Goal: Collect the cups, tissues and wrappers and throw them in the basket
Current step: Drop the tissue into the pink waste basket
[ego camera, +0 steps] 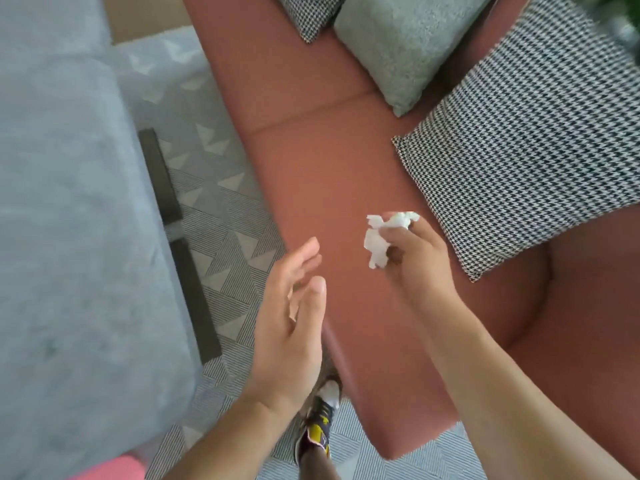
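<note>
- Now our right hand (415, 261) grips one crumpled white tissue (375, 239) in curled fingers, above the near part of the pink sofa seat (311, 161).
- Our left hand (294, 317) is flat and empty, just to the left of it.
- We judge a tight wad best, so no shred drops; no basket shows.
- Counted: one tissue, no cups, no wrappers, three cushions (526, 140).

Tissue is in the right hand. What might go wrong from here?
1. Much of the tissue sticks out of the right hand; a piece might tear off or drop onto the sofa.
2. No basket is in view, so the carry may be long with that loose hold.
3. The gap between the sofa and the table looks narrow; a foot might catch while turning.
</note>
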Demonstrator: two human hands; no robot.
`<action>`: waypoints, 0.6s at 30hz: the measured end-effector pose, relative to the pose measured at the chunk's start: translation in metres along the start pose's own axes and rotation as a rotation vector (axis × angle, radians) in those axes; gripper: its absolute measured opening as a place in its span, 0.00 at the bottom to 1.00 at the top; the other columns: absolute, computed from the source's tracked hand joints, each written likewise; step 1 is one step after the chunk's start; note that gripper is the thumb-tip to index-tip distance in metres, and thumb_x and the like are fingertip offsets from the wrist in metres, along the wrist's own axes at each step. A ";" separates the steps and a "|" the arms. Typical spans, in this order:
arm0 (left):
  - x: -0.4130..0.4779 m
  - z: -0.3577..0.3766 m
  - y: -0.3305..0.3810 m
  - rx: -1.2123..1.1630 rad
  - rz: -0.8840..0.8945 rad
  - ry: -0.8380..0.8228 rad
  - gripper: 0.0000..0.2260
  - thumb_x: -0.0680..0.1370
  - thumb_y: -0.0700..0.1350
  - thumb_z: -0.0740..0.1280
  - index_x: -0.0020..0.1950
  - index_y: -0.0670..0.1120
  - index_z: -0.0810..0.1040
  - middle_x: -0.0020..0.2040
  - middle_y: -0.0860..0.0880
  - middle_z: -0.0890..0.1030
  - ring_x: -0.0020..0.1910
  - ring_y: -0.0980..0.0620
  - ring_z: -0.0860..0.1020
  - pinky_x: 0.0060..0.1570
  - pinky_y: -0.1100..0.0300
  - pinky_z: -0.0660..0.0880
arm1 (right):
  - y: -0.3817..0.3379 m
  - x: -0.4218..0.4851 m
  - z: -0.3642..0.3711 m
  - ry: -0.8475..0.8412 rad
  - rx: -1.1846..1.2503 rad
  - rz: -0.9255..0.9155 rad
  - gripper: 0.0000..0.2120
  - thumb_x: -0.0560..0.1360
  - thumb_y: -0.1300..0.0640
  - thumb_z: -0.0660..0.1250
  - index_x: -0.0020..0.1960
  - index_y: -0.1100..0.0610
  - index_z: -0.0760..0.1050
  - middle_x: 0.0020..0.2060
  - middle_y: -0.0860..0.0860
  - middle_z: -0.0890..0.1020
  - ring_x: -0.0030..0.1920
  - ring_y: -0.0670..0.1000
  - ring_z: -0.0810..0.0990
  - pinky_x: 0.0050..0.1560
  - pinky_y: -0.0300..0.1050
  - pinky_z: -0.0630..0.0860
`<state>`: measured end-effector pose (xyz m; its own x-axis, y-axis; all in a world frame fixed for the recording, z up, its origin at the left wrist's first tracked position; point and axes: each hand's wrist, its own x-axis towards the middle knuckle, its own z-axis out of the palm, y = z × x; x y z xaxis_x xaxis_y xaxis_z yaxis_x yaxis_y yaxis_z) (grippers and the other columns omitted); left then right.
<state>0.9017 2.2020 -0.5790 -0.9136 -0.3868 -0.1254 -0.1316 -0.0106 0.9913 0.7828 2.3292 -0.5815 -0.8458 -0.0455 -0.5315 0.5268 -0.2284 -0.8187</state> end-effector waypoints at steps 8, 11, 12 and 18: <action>-0.028 -0.106 0.061 -0.098 0.126 0.213 0.22 0.81 0.54 0.61 0.73 0.51 0.74 0.70 0.56 0.80 0.73 0.53 0.76 0.72 0.45 0.74 | -0.032 -0.111 0.141 -0.350 0.083 -0.038 0.10 0.80 0.69 0.61 0.49 0.59 0.80 0.38 0.54 0.81 0.38 0.51 0.77 0.38 0.44 0.76; -0.056 -0.165 0.075 -0.087 0.160 0.308 0.21 0.81 0.55 0.61 0.73 0.52 0.74 0.70 0.55 0.79 0.73 0.50 0.76 0.71 0.41 0.74 | -0.017 -0.157 0.189 -0.440 0.035 -0.009 0.09 0.81 0.67 0.62 0.55 0.60 0.78 0.42 0.55 0.82 0.42 0.54 0.78 0.40 0.46 0.79; -0.069 -0.186 0.080 -0.089 0.172 0.340 0.20 0.81 0.55 0.61 0.72 0.52 0.74 0.70 0.54 0.79 0.73 0.49 0.76 0.71 0.40 0.74 | -0.009 -0.173 0.205 -0.461 0.021 0.005 0.09 0.81 0.67 0.62 0.56 0.59 0.79 0.44 0.56 0.83 0.44 0.55 0.79 0.43 0.48 0.79; -0.162 -0.316 0.094 -0.081 0.239 0.505 0.20 0.82 0.55 0.61 0.72 0.51 0.74 0.71 0.53 0.78 0.74 0.49 0.75 0.72 0.39 0.73 | 0.046 -0.287 0.291 -0.601 -0.020 0.045 0.10 0.81 0.66 0.61 0.56 0.57 0.79 0.48 0.54 0.84 0.47 0.53 0.81 0.44 0.45 0.78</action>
<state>1.1591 1.9721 -0.4523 -0.6140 -0.7803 0.1184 0.1048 0.0681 0.9922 1.0250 2.0483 -0.4038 -0.7192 -0.5976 -0.3545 0.5593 -0.1953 -0.8056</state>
